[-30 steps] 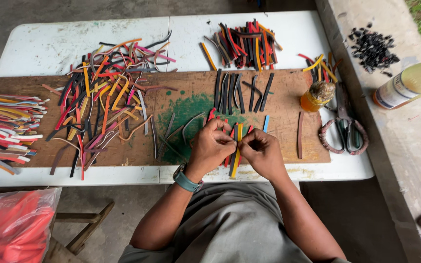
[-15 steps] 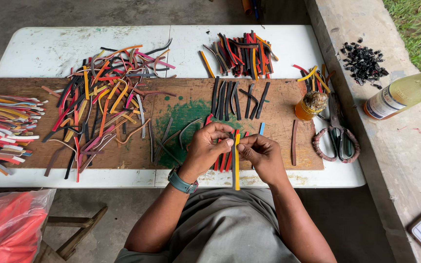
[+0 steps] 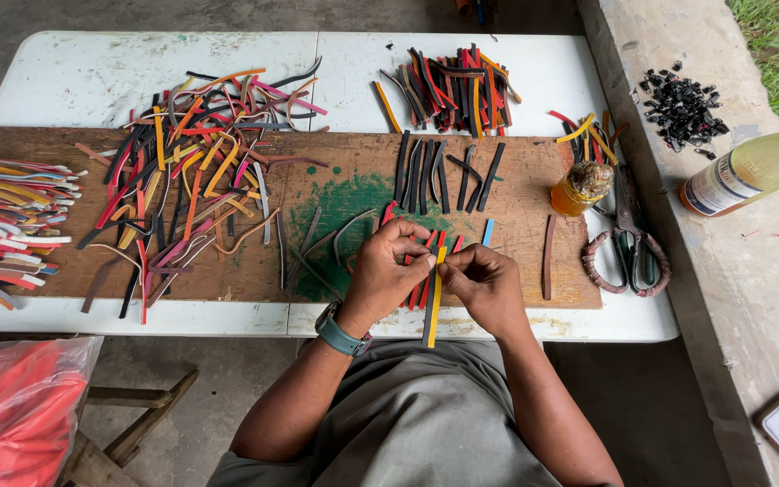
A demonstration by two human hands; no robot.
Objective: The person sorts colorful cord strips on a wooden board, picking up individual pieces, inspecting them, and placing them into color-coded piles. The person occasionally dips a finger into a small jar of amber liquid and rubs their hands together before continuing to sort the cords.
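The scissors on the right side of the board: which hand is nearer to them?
Right. The right hand sits just left of the scissors, past a dark strip. The left hand is farther left, beyond the yellow strip both hands hold.

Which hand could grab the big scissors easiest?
Probably the right hand. The scissors lie on the table's right end, on that hand's side, while the left hand sits farther away. Both hands now pinch the yellow strip.
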